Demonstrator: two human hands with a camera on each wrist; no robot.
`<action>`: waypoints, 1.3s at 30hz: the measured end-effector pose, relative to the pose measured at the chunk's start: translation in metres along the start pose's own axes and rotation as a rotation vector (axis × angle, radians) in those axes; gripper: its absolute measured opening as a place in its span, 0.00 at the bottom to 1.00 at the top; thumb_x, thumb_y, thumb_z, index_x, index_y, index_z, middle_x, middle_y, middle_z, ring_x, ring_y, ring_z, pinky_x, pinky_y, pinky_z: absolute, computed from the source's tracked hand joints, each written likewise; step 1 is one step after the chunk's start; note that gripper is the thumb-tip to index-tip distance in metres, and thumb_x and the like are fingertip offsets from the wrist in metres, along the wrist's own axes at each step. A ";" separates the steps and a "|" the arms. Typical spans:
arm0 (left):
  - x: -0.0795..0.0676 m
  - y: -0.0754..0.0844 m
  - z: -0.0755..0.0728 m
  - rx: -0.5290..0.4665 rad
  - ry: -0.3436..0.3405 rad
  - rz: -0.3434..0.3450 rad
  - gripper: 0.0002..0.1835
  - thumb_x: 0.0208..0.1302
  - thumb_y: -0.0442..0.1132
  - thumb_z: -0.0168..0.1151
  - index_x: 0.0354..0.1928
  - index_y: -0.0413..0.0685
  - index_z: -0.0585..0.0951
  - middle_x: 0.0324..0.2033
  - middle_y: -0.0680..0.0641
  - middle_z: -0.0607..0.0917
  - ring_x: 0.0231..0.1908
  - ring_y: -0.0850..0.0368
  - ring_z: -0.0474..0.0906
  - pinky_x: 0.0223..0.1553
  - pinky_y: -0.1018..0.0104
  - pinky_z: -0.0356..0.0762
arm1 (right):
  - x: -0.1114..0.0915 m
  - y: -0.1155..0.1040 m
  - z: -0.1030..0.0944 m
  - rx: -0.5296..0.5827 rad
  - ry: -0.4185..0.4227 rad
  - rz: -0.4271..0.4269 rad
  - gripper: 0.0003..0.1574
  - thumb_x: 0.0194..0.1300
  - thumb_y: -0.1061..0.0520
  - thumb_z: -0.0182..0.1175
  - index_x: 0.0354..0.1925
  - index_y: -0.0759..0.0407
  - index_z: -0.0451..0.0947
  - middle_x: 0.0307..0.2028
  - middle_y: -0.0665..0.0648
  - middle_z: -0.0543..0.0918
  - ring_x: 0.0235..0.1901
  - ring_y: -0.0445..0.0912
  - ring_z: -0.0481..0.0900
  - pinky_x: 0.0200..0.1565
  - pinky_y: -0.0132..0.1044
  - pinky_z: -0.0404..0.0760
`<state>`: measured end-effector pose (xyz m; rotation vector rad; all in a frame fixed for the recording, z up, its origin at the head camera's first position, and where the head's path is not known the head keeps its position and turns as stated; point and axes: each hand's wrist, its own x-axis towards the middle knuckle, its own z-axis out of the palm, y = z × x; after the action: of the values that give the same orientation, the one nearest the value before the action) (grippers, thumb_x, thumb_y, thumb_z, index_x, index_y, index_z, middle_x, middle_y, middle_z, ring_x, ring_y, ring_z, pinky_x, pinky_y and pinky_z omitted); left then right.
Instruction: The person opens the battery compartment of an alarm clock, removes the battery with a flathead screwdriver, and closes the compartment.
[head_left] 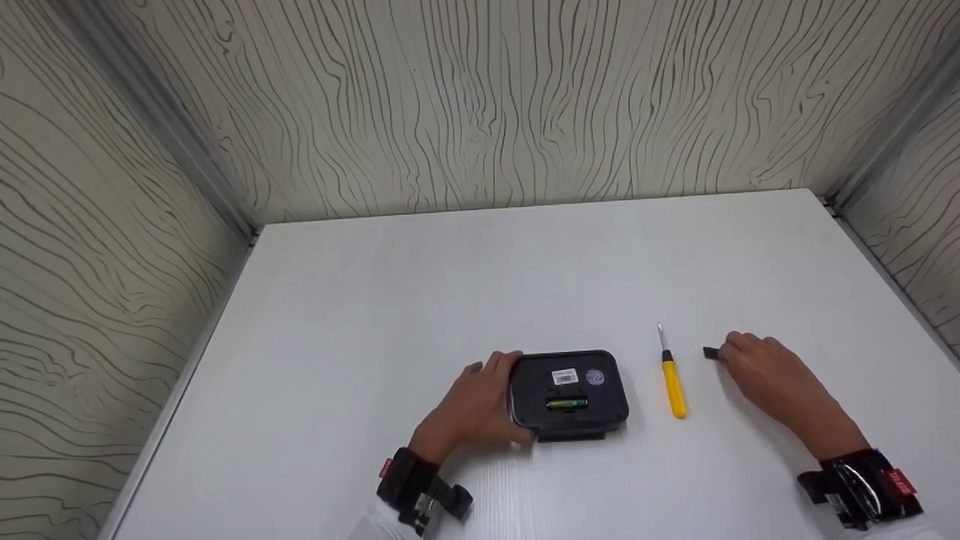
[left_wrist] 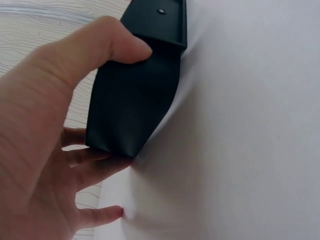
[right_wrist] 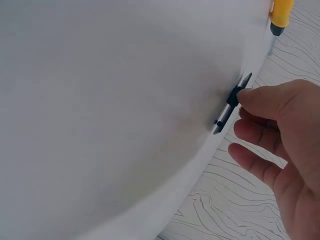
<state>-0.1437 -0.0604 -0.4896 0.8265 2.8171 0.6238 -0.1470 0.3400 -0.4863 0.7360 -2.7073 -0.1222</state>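
Battery (head_left: 568,403) is lying exposed in black case (head_left: 532,397) beside screwdriver (head_left: 673,386), left fingers (left_wrist: 97,172) gripping case edge, right fingers (right_wrist: 255,132) pinching small black piece (head_left: 710,352), and I'm suspecting tilting could be shaking battery loose.

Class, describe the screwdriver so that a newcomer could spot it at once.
On the white table, look between the black device held in the left hand and the small black piece pinched by the right hand. The screwdriver lies there, metal tip towards the back wall. Its yellow handle distinguishes it from both black neighbours.
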 end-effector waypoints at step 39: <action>0.002 0.001 0.002 0.038 0.002 -0.012 0.60 0.31 0.68 0.67 0.67 0.49 0.54 0.53 0.51 0.69 0.46 0.63 0.72 0.59 0.55 0.64 | 0.039 -0.073 -0.067 0.569 0.270 0.147 0.20 0.44 0.66 0.69 0.39 0.54 0.80 0.36 0.46 0.79 0.33 0.38 0.78 0.38 0.12 0.71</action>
<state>-0.1440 -0.0580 -0.4906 0.8159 2.8417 0.5714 -0.1212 0.2580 -0.4237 0.6338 -2.5244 0.7525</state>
